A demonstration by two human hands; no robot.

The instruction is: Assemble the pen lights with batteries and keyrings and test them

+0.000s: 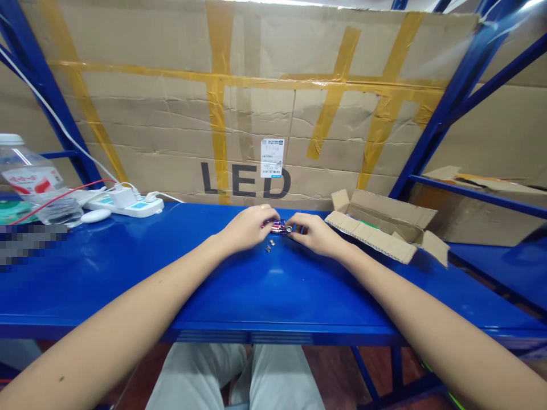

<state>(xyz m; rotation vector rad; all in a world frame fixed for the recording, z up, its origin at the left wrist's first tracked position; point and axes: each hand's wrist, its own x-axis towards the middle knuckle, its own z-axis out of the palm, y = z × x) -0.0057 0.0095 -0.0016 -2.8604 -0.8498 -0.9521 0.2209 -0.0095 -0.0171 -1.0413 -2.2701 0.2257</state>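
Note:
My left hand (252, 228) rests low over the table, its fingers curled and closed on a small shiny red metal tube (277, 226). More small red and purple metallic pieces lie close by, partly hidden by the fingers. Facing it, my right hand (314, 232) pinches a small round silver-rimmed piece (289, 229) between thumb and fingertip; too small to tell whether this is the end of a tube or a separate part. Just in front of the hands, small round silver button cells (272, 243) lie on the blue table (273, 290).
An open cardboard box (376, 236) with something green inside stands at the right. On the left are a white power strip (145, 206) with plugs, a white oval object (96, 216) and a plastic bottle (36, 182). A large taped carton (171, 136) stands behind.

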